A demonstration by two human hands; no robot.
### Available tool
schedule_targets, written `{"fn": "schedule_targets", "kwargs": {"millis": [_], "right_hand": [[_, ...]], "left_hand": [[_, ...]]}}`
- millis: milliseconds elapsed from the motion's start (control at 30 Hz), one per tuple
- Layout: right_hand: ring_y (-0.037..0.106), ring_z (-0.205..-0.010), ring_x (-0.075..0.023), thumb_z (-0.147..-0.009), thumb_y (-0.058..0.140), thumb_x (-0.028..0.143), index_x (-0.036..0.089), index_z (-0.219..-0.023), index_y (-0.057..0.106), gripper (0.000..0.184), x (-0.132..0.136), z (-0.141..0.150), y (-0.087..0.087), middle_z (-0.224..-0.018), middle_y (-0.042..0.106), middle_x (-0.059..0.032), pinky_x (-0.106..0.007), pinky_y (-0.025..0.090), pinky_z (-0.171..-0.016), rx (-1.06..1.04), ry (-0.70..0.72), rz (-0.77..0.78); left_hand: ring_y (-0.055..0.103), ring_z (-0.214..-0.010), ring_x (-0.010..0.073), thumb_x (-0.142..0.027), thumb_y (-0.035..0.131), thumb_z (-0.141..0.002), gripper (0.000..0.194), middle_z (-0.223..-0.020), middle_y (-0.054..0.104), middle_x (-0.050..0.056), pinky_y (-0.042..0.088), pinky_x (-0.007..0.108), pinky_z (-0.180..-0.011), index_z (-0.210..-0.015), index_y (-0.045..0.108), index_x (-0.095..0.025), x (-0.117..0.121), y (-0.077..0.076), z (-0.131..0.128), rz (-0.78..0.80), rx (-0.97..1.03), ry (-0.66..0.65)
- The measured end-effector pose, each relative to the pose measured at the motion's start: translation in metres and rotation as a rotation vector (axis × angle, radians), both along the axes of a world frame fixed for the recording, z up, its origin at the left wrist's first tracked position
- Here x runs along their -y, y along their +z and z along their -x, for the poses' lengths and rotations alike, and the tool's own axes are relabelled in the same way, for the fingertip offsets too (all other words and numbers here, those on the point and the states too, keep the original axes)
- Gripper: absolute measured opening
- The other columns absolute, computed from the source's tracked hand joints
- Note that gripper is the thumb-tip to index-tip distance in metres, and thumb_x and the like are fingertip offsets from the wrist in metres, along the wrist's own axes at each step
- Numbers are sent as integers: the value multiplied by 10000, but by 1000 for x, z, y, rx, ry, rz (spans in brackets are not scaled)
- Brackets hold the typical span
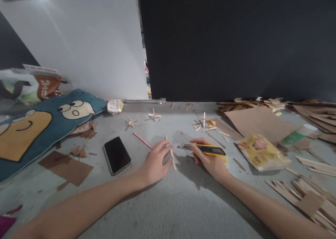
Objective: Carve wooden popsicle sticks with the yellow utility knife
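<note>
A flat wooden craft stick [172, 158] lies on the grey table, pointing away from me. My left hand [157, 162] is curled over its left side, fingertips and thumb resting on it. In my right hand [210, 162] is a yellow and black utility knife [210, 149], its blade end pointing left toward the stick with a small gap between them. A pink striped pencil [141, 140] lies just beyond my left fingers. Small crossed-stick pieces [154, 115] stand farther back, one more [204, 121] at the right among loose stick bits.
Left of my hand lie a black phone [117, 155], brown cardboard [65, 168] and a blue cartoon cushion [57, 116]. On the right are a yellow tissue pack [262, 153], a glue stick [298, 135], cardboard sheets [258, 121] and piled wooden sticks [301, 190]. Dark and white panels stand behind.
</note>
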State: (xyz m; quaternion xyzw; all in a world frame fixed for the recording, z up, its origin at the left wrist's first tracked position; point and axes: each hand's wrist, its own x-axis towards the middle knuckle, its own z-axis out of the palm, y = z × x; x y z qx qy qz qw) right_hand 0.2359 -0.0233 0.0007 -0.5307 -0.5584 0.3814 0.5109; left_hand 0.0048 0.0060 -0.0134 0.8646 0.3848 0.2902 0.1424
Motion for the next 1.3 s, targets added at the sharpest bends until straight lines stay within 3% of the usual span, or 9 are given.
{"fn": "schedule_targets", "kwargs": {"millis": [67, 167, 267, 400, 500, 600, 800, 1300], "right_hand": [[556, -461, -165, -846, 619, 785, 230, -979, 664, 572, 1, 0, 1, -519, 564, 52, -276, 437, -484, 50, 2, -20], [593, -482, -178, -894, 604, 731, 242, -859, 694, 499, 3, -1, 1, -527, 592, 28, -292, 473, -513, 154, 4, -47], [691, -588, -209, -931, 635, 631, 264, -846, 743, 392, 4, -2, -2, -701, 733, -35, -338, 560, -614, 172, 55, -175], [782, -802, -260, -873, 778, 518, 289, -1018, 753, 272, 4, -1, -10, -919, 817, -68, -403, 630, -778, 61, 117, -231], [798, -908, -248, -840, 823, 477, 274, -985, 724, 268, 1, -1, -12, -1044, 826, -73, -395, 642, -837, -86, 153, -190], [783, -996, -247, -838, 830, 445, 264, -940, 764, 219, -1, -3, -10, -1098, 819, -79, -398, 622, -916, -95, 138, -225], [714, -649, -203, -853, 777, 545, 215, -900, 715, 339, -4, 2, -10, -839, 792, -79, -346, 608, -649, -147, 24, -119], [722, -686, -225, -860, 752, 595, 210, -856, 685, 391, -3, 7, -12, -890, 787, -115, -355, 606, -677, -114, 93, -70]], "left_hand": [[585, -1353, 310, -237, 661, -965, 394, -1435, 639, 147, 456, 542, -1154, -1357, 664, -207, 3, 2, 0, -40, -15, 72], [609, -1322, 333, -349, 783, -899, 415, -1387, 688, 121, 450, 561, -1152, -1291, 710, -236, 6, 4, 0, -26, -84, 29], [609, -1336, 333, -375, 806, -881, 383, -1385, 705, 106, 432, 564, -1163, -1239, 746, -255, 4, 6, -2, 40, -110, -11], [568, -1394, 344, -334, 841, -840, 417, -1367, 723, 100, 379, 579, -1195, -1239, 745, -262, 2, 6, -4, 131, -96, -34], [559, -1392, 360, -351, 862, -808, 566, -1412, 693, 109, 401, 575, -1177, -1339, 684, -271, 2, 5, -4, 195, -52, 15], [535, -1398, 380, -375, 854, -810, 663, -1471, 644, 122, 417, 575, -1159, -1418, 614, -263, 4, 5, -3, 246, -31, 62], [458, -1456, 410, -393, 865, -798, 900, -1439, 672, 134, 355, 627, -1182, -1560, 414, -231, 6, 7, -5, 335, -20, 80], [500, -1422, 401, -357, 892, -757, 914, -1410, 690, 125, 367, 622, -1168, -1531, 418, -249, 6, 4, -6, 313, 24, 85]]}}
